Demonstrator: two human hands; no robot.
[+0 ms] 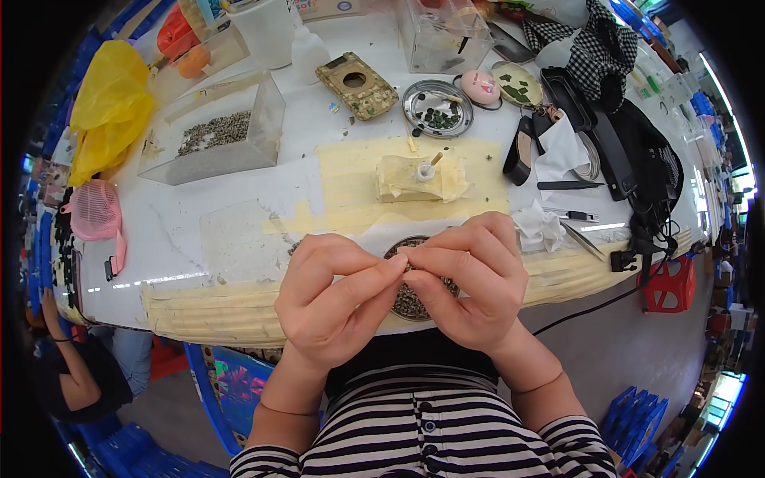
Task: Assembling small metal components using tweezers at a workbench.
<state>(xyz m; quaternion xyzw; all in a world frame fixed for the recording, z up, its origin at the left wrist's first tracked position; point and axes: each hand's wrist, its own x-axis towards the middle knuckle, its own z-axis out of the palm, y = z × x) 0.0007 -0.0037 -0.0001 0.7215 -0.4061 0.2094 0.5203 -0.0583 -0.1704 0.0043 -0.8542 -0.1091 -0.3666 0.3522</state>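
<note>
My left hand (339,295) and my right hand (470,279) meet fingertip to fingertip near the table's front edge. Both are pinched closed; whatever sits between the fingertips is too small to make out. Right below them is a round dish (410,307) full of tiny grey-brown parts, partly covered by my hands. Just beyond stands a block wrapped in cream tape (398,180), with a small white cup on top and a thin stick in it. Farther back lie a camouflage-patterned model tank hull (368,99) and a round metal tray (412,119) holding small dark green pieces.
A clear bin (267,119) of small metallic parts stands at the left, beside a yellow plastic bag (111,95). Tweezers (584,241), a cutter knife (575,215) and crumpled tissue (539,227) lie at the right. A cable (586,307) hangs past the front edge. Another person (80,374) sits at far left.
</note>
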